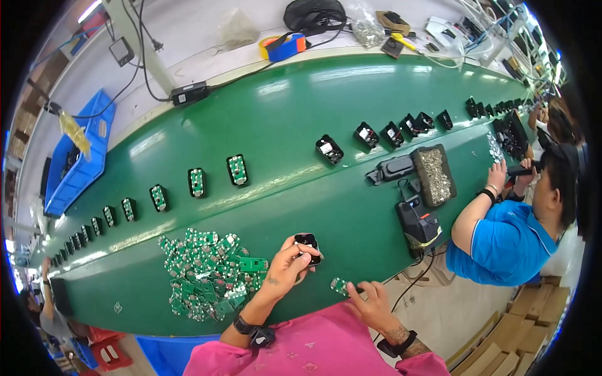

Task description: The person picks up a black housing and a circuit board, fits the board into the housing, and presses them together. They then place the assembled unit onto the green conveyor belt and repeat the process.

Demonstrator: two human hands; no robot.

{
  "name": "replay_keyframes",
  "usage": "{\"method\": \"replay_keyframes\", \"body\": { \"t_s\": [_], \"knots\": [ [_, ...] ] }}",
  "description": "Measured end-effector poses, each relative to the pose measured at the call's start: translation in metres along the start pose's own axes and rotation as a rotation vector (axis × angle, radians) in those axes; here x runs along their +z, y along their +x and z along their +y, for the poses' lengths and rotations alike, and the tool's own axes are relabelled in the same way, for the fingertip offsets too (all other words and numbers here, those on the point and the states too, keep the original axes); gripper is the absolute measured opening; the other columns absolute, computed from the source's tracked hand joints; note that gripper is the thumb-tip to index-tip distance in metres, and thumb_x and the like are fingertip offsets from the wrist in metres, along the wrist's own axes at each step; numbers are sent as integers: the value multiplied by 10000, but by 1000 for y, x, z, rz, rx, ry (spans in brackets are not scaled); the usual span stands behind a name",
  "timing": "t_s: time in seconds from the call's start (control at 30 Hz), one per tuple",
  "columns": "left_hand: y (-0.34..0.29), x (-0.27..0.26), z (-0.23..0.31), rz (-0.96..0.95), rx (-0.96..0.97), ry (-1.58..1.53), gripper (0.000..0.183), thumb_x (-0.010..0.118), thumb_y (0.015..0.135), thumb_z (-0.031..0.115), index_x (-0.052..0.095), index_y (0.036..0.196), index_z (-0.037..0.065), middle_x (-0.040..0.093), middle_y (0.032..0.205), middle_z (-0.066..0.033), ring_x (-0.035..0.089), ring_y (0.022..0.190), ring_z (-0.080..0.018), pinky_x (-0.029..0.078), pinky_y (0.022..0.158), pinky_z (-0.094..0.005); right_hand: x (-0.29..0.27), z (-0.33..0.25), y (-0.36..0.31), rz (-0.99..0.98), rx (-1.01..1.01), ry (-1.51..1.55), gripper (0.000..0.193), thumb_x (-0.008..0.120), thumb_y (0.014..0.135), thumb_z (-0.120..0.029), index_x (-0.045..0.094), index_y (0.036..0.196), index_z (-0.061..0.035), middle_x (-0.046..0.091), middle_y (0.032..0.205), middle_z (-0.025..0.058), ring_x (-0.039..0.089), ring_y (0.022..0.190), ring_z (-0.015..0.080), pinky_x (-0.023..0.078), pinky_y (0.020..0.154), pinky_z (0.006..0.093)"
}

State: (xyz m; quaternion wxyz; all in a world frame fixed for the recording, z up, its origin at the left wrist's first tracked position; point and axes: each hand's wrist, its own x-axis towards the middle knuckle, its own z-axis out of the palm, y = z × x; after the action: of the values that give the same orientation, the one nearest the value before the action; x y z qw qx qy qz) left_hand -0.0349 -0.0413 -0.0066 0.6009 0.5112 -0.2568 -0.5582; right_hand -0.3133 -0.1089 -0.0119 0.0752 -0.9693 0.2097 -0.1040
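Note:
My left hand (287,268) is closed around a small black plastic housing (308,240), its open side facing up. Between the fingers of my right hand (371,302), near the front edge of the green work surface, is a small green circuit board (339,286). The board is apart from the housing, to its right and nearer to me. A heap of loose green circuit boards (204,276) lies just left of my left hand.
Housings with green boards (237,170) line up to the left; black housings (329,149) with white parts line up to the right. A tray of small metal pieces (434,175) and a black device (417,219) stand right. A co-worker in blue (514,241) sits beyond. A blue bin (78,160) stands far left.

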Motion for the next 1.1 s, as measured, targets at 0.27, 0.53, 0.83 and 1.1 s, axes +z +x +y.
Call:
{"method": "replay_keyframes", "body": {
  "t_s": [0.27,0.53,0.83,1.1],
  "knots": [
    [-12,-9,-1,-123,170,240,381,451,1050,251,609,833,-19,537,1117,-95,574,754,-124,482,641,-255,-21,-3,52,230,187,493,179,683,834,9,692,1012,6,631,764,95,604,617,221,488,544,318],
    [-29,-11,32,-243,-63,225,401,467,1038,229,580,752,-28,513,902,-70,581,732,-165,509,609,-288,-22,-42,126,192,156,858,135,692,811,29,699,945,22,626,714,87,586,585,173,448,537,286],
    [-40,-28,26,-103,-80,73,202,611,963,159,577,1084,1,528,983,-52,581,793,-130,535,661,-285,-10,-43,144,158,-150,612,299,701,779,51,715,1067,-25,603,710,84,601,602,242,472,542,343],
    [-34,-26,31,10,-154,-53,849,821,771,39,352,1478,58,501,1191,-54,546,954,-109,505,779,-269,-10,-32,149,185,-312,484,439,686,709,91,684,1134,-21,602,870,74,634,733,235,524,624,353]
  ]
}}
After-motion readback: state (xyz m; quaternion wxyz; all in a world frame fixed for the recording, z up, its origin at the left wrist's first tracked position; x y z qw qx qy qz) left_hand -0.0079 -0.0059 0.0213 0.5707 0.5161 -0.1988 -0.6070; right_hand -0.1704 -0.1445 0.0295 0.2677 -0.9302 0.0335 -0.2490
